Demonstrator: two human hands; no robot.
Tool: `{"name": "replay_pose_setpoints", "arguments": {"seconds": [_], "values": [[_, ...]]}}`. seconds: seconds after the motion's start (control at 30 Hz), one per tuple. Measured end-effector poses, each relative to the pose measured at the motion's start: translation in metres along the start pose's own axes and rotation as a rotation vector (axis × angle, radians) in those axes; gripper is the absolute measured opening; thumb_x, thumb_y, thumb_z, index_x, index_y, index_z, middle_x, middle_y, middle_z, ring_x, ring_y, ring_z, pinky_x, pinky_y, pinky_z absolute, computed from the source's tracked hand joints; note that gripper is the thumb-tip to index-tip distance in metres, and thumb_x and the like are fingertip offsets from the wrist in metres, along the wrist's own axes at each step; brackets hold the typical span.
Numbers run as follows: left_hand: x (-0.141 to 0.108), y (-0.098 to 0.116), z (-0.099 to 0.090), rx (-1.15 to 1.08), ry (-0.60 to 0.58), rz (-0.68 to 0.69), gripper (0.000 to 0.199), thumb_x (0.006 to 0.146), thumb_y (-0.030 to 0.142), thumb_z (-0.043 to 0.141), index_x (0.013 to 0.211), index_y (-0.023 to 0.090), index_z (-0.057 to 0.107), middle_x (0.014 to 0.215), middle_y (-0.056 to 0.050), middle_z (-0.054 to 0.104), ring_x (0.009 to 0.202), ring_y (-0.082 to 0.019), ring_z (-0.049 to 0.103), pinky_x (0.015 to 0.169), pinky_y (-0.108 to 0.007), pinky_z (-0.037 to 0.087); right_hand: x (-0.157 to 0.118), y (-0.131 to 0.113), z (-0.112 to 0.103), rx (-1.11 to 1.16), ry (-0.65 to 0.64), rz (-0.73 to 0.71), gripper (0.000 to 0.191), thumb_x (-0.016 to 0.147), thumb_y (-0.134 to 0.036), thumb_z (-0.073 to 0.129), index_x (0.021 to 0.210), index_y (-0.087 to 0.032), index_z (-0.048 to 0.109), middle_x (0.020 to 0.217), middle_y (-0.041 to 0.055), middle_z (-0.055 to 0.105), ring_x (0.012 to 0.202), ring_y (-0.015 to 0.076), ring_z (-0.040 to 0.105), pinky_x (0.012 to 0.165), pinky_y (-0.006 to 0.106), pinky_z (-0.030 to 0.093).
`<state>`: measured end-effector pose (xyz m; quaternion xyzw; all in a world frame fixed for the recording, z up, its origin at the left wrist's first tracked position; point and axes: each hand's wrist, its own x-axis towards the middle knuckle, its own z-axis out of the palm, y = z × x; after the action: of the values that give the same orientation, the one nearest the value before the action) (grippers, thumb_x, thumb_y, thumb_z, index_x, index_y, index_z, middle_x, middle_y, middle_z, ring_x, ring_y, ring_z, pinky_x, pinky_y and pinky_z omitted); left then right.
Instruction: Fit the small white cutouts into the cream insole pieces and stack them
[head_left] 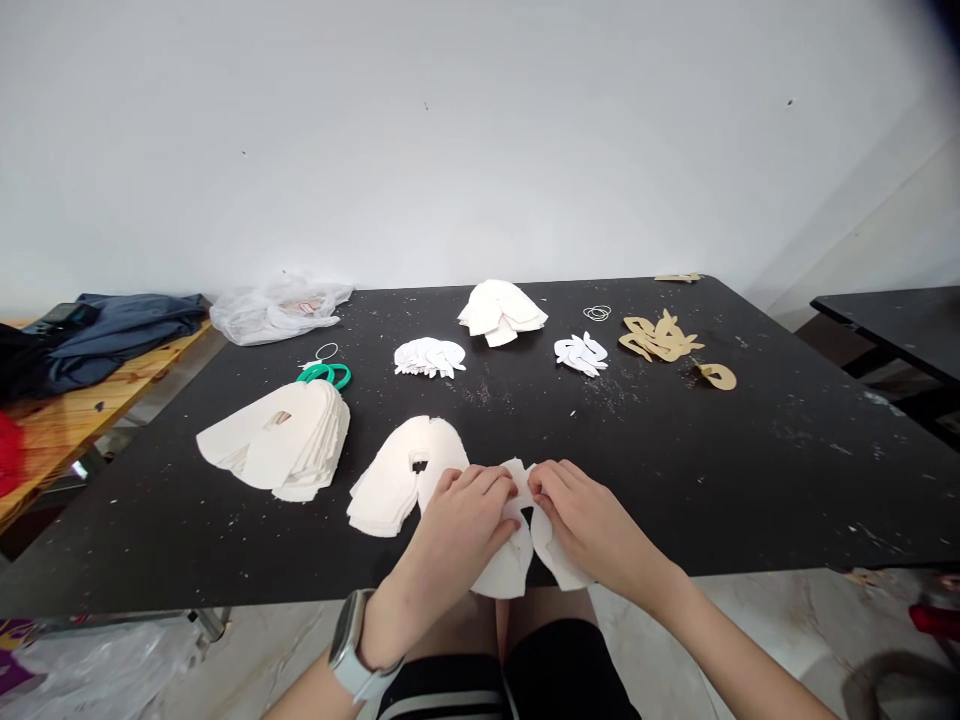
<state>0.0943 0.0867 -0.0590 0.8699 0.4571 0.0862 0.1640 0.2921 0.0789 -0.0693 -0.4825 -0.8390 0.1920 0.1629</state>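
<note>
My left hand (457, 530) and my right hand (589, 522) pinch a white cut-out piece (506, 565) at the table's near edge, fingertips almost meeting over its dark notch. Just left of my left hand lies a stack of similar white cut-outs (390, 478). A larger stack (274, 442) sits further left, with green-handled scissors (326, 375) behind it. Smaller white cut-out piles (429, 357) (501, 312) (581, 352) lie further back. Tan card shapes (660, 338) lie at the back right.
The black, speckled work table (675, 470) carries everything, with thin rubber bands (596, 313) near its far edge. A plastic bag (277, 310) and dark cloth (120, 335) lie beyond its left side, the cloth on a wooden bench (75, 420). A black table (885, 325) stands right.
</note>
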Motion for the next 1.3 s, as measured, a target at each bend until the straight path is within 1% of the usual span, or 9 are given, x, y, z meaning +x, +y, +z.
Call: {"name": "replay_pose_setpoints", "arguments": {"seconds": [0.07, 0.17, 0.27, 0.47, 0.7, 0.93, 1.17, 1.23, 1.3], "values": [[0.001, -0.001, 0.000, -0.019, 0.011, -0.002, 0.011, 0.093, 0.019, 0.058, 0.103, 0.023, 0.055, 0.116, 0.003, 0.062, 0.107, -0.021, 0.056, 0.090, -0.040, 0.039, 0.003, 0.002, 0.000, -0.007, -0.008, -0.008, 0.023, 0.092, 0.000, 0.038, 0.090, -0.020, 0.049, 0.091, 0.0017, 0.055, 0.081, 0.0178, 0.050, 0.068, 0.032, 0.045], [0.003, -0.002, 0.002, -0.048, 0.041, -0.023, 0.003, 0.096, 0.020, 0.053, 0.097, 0.023, 0.055, 0.108, 0.004, 0.063, 0.102, -0.019, 0.055, 0.088, -0.039, 0.037, 0.006, 0.004, 0.002, -0.005, -0.013, -0.017, 0.023, 0.091, -0.001, 0.038, 0.090, -0.020, 0.050, 0.094, 0.0030, 0.054, 0.084, 0.0181, 0.050, 0.072, 0.033, 0.047], [0.006, -0.003, 0.004, -0.062, 0.056, -0.036, 0.010, 0.099, 0.021, 0.048, 0.092, 0.022, 0.056, 0.102, 0.003, 0.063, 0.096, -0.018, 0.054, 0.085, -0.038, 0.037, 0.006, 0.004, 0.006, 0.029, -0.003, 0.010, 0.023, 0.092, -0.001, 0.037, 0.088, -0.020, 0.050, 0.094, 0.0040, 0.052, 0.085, 0.0186, 0.050, 0.075, 0.035, 0.048], [0.014, -0.008, 0.008, -0.078, 0.077, -0.050, 0.014, 0.098, 0.017, 0.047, 0.087, 0.021, 0.056, 0.095, 0.003, 0.063, 0.091, -0.017, 0.055, 0.084, -0.037, 0.036, 0.006, 0.001, 0.011, 0.123, 0.037, 0.088, 0.023, 0.096, -0.005, 0.033, 0.085, -0.020, 0.047, 0.094, 0.0052, 0.050, 0.087, 0.0196, 0.050, 0.077, 0.038, 0.050], [0.018, -0.010, 0.017, -0.054, 0.123, -0.076, 0.011, 0.095, 0.019, 0.052, 0.085, 0.020, 0.056, 0.094, 0.002, 0.065, 0.090, -0.018, 0.058, 0.083, -0.038, 0.037, 0.006, -0.003, 0.018, 0.211, 0.094, 0.167, 0.022, 0.098, -0.008, 0.033, 0.084, -0.020, 0.045, 0.097, 0.0047, 0.049, 0.089, 0.0188, 0.050, 0.080, 0.039, 0.049], [0.011, -0.013, 0.016, -0.108, 0.129, -0.039, 0.009, 0.097, 0.020, 0.052, 0.089, 0.022, 0.058, 0.102, 0.003, 0.068, 0.097, -0.018, 0.060, 0.089, -0.037, 0.037, -0.001, -0.002, 0.016, 0.235, 0.119, 0.169, 0.021, 0.100, -0.011, 0.037, 0.087, -0.022, 0.049, 0.100, 0.0049, 0.051, 0.093, 0.0185, 0.051, 0.081, 0.037, 0.052], [0.012, -0.015, 0.016, -0.054, 0.133, -0.002, 0.010, 0.097, 0.019, 0.052, 0.091, 0.023, 0.060, 0.101, 0.003, 0.069, 0.096, -0.017, 0.061, 0.087, -0.037, 0.040, -0.004, 0.000, 0.017, 0.182, 0.148, 0.167, 0.018, 0.099, -0.013, 0.040, 0.091, -0.023, 0.052, 0.104, 0.0064, 0.054, 0.095, 0.0198, 0.054, 0.081, 0.038, 0.055], [0.009, -0.016, 0.015, -0.021, 0.154, 0.041, 0.013, 0.099, 0.019, 0.049, 0.093, 0.023, 0.060, 0.105, 0.003, 0.070, 0.099, -0.017, 0.062, 0.089, -0.038, 0.040, -0.006, 0.001, 0.017, 0.166, 0.152, 0.173, 0.017, 0.098, -0.013, 0.040, 0.093, -0.022, 0.053, 0.106, 0.0068, 0.055, 0.097, 0.0204, 0.055, 0.083, 0.038, 0.055], [0.002, -0.015, 0.012, 0.017, 0.217, 0.098, 0.018, 0.100, 0.017, 0.045, 0.096, 0.023, 0.062, 0.114, 0.002, 0.070, 0.105, -0.017, 0.062, 0.094, -0.038, 0.039, -0.012, 0.000, 0.017, 0.148, 0.167, 0.154, 0.019, 0.099, -0.013, 0.038, 0.097, -0.022, 0.054, 0.111, 0.0076, 0.057, 0.103, 0.0211, 0.056, 0.085, 0.038, 0.055]]}}
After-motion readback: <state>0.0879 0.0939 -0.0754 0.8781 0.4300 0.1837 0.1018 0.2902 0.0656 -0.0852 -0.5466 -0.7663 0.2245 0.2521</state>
